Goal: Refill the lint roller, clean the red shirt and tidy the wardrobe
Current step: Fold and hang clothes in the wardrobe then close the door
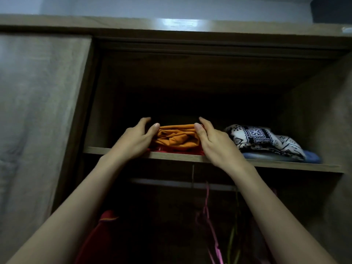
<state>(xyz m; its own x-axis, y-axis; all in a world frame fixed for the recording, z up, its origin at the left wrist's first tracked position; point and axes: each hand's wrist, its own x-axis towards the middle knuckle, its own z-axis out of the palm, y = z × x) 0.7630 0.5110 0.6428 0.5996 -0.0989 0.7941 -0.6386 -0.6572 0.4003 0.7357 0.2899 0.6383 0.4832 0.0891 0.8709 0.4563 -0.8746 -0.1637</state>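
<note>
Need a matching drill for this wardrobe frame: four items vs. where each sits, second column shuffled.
Items:
1 orange cloth
2 patterned cloth
3 red cloth
4 pink hanger

Places:
A hanging below the shelf
B between left hand and right hand
C right part of shelf, on a blue garment
D under the orange cloth

Pairs: 1-B, 2-C, 3-D, 4-A

Upper shelf (pixel 190 159) of the wardrobe (pixel 76 111): a folded orange garment (pixel 175 138) lies on a red garment (pixel 171 150) at the front edge. The left hand (pixel 135 138) and right hand (pixel 215 141) flank this pile, fingers fairly straight, thumbs touching the orange cloth. To the right, apart from the pile, a patterned cloth (pixel 262 140) sits on a blue item (pixel 312 159). Below, a rail (pixel 171 182) carries a pink hanger (pixel 207 206).
</note>
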